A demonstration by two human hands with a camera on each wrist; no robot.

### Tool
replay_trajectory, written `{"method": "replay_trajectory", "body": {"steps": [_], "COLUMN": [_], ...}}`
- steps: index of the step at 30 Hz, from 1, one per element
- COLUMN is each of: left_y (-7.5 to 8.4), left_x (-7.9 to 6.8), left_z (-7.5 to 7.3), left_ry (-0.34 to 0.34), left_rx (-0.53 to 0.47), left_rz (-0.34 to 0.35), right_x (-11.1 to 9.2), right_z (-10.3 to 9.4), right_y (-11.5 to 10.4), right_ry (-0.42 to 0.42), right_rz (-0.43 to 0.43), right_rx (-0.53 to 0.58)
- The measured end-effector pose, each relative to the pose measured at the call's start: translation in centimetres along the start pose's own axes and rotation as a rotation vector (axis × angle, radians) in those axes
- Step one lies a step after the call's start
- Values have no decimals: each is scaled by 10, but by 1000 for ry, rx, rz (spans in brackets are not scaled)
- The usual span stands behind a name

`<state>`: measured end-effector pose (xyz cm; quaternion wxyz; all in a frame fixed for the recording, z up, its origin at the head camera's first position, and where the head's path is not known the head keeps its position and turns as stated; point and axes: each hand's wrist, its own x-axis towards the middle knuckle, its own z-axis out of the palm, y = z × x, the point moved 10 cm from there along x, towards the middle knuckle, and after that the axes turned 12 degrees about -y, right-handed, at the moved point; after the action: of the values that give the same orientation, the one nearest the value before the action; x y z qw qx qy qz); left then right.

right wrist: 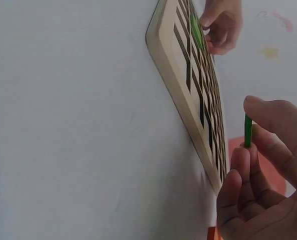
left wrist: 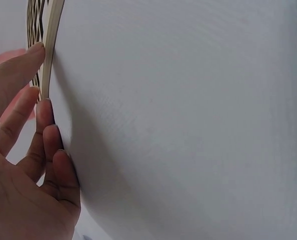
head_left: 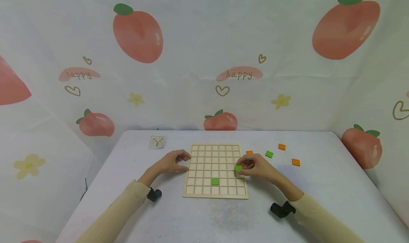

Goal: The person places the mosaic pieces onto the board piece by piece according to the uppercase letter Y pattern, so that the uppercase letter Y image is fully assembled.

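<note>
A wooden grid board (head_left: 215, 196) lies flat on the white table, with one green tile (head_left: 215, 181) set in a cell near its front. My right hand (head_left: 260, 167) pinches another green square tile (head_left: 238, 168) between thumb and fingers over the board's right side. In the right wrist view this green tile (right wrist: 248, 131) shows edge-on, held upright above the board's surface. At the board's left edge, my left hand (head_left: 174, 162) rests with thumb and fingers spread apart; in the left wrist view its thumb (left wrist: 31, 62) and fingertips lie right at the wooden rim.
Right of the board lie a loose green tile (head_left: 269, 154) and three orange tiles (head_left: 295, 162), one close behind my right hand. A small paper card with a coloured grid pattern (head_left: 157, 142) sits at the table's back left. A fruit-printed curtain (head_left: 185, 93) hangs behind the table.
</note>
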<state>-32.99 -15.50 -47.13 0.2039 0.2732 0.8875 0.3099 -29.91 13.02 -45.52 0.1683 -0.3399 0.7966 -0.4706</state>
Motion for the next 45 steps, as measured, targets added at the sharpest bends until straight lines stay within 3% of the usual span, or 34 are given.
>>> {"method": "replay_trajectory", "body": {"steps": [16, 24, 30, 45], "left_y": [6, 2, -1, -3], "left_x": [4, 6, 6, 5], "left_z": [-3, -3, -2, -3], "left_ry": [18, 20, 33, 65], "left_rx": [-15, -69, -78, -89], "left_rz": [-42, -129, -167, -177], "right_x": [21, 28, 34, 52], "right_z": [17, 24, 29, 45], "right_y": [-8, -9, -17, -20], "right_ry": [-30, -28, -28, -37], "right_rz": [-17, -6, -55, -50], "right_rx": [22, 57, 43, -21]}}
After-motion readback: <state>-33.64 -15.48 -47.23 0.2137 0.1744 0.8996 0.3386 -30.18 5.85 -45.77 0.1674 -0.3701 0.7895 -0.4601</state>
